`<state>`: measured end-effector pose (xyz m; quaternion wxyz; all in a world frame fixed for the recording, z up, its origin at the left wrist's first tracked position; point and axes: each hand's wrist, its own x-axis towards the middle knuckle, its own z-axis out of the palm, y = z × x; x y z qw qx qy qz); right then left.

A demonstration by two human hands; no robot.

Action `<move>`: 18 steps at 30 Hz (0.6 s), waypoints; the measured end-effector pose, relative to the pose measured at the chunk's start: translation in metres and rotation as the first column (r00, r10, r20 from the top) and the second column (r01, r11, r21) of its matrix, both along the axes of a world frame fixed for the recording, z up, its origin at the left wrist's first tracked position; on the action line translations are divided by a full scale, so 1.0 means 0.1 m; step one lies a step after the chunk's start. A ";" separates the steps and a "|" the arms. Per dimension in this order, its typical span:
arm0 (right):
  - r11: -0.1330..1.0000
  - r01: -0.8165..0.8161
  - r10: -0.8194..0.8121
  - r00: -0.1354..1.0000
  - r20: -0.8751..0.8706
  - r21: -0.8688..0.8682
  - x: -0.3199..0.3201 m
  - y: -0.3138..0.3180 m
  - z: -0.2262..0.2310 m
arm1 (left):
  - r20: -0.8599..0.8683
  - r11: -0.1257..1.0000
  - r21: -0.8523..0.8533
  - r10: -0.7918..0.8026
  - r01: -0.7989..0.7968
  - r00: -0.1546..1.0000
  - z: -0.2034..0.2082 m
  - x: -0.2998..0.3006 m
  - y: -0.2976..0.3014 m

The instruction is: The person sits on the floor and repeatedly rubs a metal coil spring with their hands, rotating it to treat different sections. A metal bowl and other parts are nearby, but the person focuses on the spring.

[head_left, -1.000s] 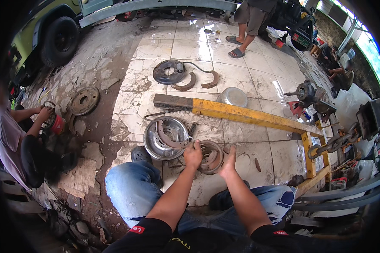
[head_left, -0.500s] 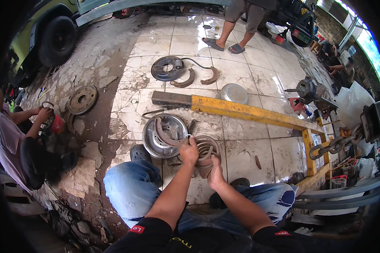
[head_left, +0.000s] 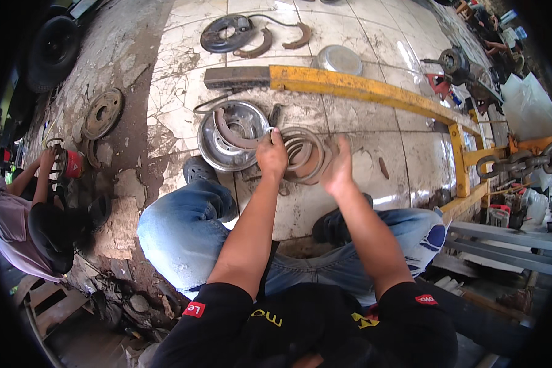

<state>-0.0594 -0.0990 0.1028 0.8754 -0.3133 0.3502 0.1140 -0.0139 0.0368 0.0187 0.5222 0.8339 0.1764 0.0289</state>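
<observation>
My left hand [head_left: 271, 156] is closed at the left side of a grey-brown coil spring [head_left: 318, 146]; a small pale ring shows by its thumb, but what the fingers grip is hidden. On the spring's right, my right hand [head_left: 338, 168] is open, its slightly blurred fingers pointing away from me. A rusty brown curved piece [head_left: 311, 167] lies under the coils. Just left of my left hand, a shiny round metal backing plate [head_left: 211, 144] rests on the tiles, with a curved brake shoe [head_left: 227, 130] on it.
A yellow steel beam [head_left: 349, 86] crosses the floor beyond my hands, joined to a frame with a heavy chain [head_left: 521, 161]. Farther off lie a dark backing plate [head_left: 224, 37], brake shoes [head_left: 260, 46] and a metal bowl [head_left: 339, 59]. A person [head_left: 27, 227] squats at left.
My right hand has come away from the spring and opened to its right. My left hand stays closed beside the spring. The view has tilted nearer to me.
</observation>
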 end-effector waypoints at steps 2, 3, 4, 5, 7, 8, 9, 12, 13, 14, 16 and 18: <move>0.996 0.061 -0.067 0.993 -0.095 -0.060 0.02 -0.05 0.09 | 0.017 0.998 -0.055 -0.007 0.008 1.000 -0.04 -0.01 -0.04; 0.996 0.043 -0.047 0.997 -0.056 -0.076 0.01 -0.06 0.05 | -0.007 0.998 -0.062 -0.004 0.004 1.000 -0.01 0.00 -0.08; 0.995 0.025 -0.027 0.999 -0.017 -0.092 -0.02 -0.06 0.02 | -0.030 0.998 -0.068 -0.001 -0.001 1.000 0.02 0.00 -0.11; 0.993 -0.009 0.017 0.998 0.066 -0.115 -0.12 -0.04 -0.13 | -0.054 0.997 -0.073 0.002 -0.005 0.999 0.04 -0.01 -0.14; 0.981 -0.086 0.127 0.963 0.236 -0.176 -0.34 0.09 -0.35 | -0.093 0.996 -0.087 -0.030 0.022 0.995 0.16 0.00 -0.14; 0.970 -0.043 0.103 0.964 0.245 -0.241 -0.39 0.12 -0.35 | -0.103 0.993 -0.117 -0.028 0.016 0.994 0.16 -0.01 -0.16; 0.984 0.003 0.027 0.986 0.167 -0.180 -0.32 0.11 -0.23 | -0.108 0.990 -0.142 -0.008 -0.007 0.994 0.17 0.01 -0.12; 0.991 0.132 -0.132 0.991 0.004 0.010 0.02 -0.17 -0.04 | -0.030 0.983 -0.185 0.013 -0.019 0.999 -0.05 0.05 -0.11; 0.992 0.118 -0.117 0.993 0.035 -0.032 -0.03 -0.16 -0.06 | -0.038 0.983 -0.183 -0.007 0.000 0.999 -0.01 0.04 -0.15; 0.992 0.104 -0.100 0.993 0.065 -0.075 -0.09 -0.10 -0.09 | -0.068 0.982 -0.186 -0.005 -0.008 0.998 -0.06 0.03 -0.15; 0.998 0.060 -0.060 0.994 0.088 0.000 -0.24 0.08 0.04 | -0.107 0.979 -0.197 0.031 -0.052 0.994 0.01 0.04 -0.09; 1.000 -0.012 0.014 0.974 0.227 -0.007 -0.42 0.16 -0.26 | -0.163 0.984 -0.161 0.055 -0.082 0.985 0.22 0.03 -0.09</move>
